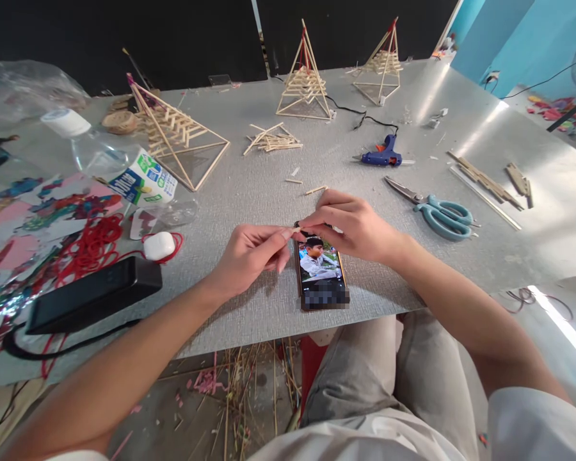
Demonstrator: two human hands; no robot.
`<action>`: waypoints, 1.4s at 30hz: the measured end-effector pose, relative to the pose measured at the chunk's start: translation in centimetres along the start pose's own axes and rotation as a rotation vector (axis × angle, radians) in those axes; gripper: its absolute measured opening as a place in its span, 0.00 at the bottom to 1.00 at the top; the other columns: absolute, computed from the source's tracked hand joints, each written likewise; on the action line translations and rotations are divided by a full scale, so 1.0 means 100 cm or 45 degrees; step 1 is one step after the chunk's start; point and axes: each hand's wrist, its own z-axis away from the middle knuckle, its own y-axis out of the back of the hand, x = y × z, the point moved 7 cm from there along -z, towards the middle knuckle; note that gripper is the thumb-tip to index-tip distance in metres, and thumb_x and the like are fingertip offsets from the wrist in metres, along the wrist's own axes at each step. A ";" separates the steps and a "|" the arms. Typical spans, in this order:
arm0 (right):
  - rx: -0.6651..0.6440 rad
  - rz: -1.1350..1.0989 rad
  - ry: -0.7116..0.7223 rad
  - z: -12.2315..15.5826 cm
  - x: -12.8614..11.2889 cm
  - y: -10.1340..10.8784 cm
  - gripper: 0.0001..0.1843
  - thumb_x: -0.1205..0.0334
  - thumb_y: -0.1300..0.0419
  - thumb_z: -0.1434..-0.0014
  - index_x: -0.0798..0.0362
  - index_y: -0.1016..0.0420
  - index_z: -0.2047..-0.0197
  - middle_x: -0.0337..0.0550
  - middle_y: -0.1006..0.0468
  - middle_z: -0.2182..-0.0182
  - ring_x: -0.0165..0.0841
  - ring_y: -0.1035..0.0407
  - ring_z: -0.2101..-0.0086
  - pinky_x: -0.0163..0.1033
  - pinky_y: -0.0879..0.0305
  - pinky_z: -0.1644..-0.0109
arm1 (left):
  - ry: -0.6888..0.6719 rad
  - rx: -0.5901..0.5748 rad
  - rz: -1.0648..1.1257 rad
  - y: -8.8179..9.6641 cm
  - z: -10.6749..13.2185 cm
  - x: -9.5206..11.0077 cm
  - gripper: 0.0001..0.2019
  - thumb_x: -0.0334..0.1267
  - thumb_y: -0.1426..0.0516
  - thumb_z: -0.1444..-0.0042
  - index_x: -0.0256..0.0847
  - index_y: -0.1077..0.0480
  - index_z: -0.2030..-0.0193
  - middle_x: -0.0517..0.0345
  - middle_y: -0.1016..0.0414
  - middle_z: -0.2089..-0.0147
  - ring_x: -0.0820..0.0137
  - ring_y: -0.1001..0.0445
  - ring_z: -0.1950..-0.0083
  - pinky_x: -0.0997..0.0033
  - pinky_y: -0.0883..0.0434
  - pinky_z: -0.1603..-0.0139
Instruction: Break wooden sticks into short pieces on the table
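My left hand (258, 251) and my right hand (349, 224) meet above the front of the table, fingertips almost touching. Between them is a short, pale wooden stick (296, 231), pinched by both hands and mostly covered by the fingers. Directly below lies a phone (319, 269) with a lit screen, its upper part partly hidden by my right hand. Just beyond my fingers rests a loose short stick (315, 190). Farther back is a pile of similar sticks (279, 139).
Stick pyramids stand at left (192, 174), centre (303, 96) and back right (386, 64). A blue glue gun (384, 153), scissors (444, 216) and wooden strips (489, 182) lie right. At left are a plastic bottle (125, 166), red cord (96, 240), a white earbud case (159, 246) and a black device (96, 291).
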 end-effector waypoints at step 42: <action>-0.063 -0.150 -0.198 0.004 0.027 0.001 0.10 0.66 0.39 0.24 0.56 0.15 0.50 0.46 0.14 0.63 0.32 0.27 0.61 0.39 0.26 0.55 | -0.068 0.023 0.039 -0.002 -0.002 0.005 0.16 0.48 0.37 0.33 0.36 0.13 0.55 0.56 0.24 0.77 0.78 0.42 0.80 0.73 0.48 0.79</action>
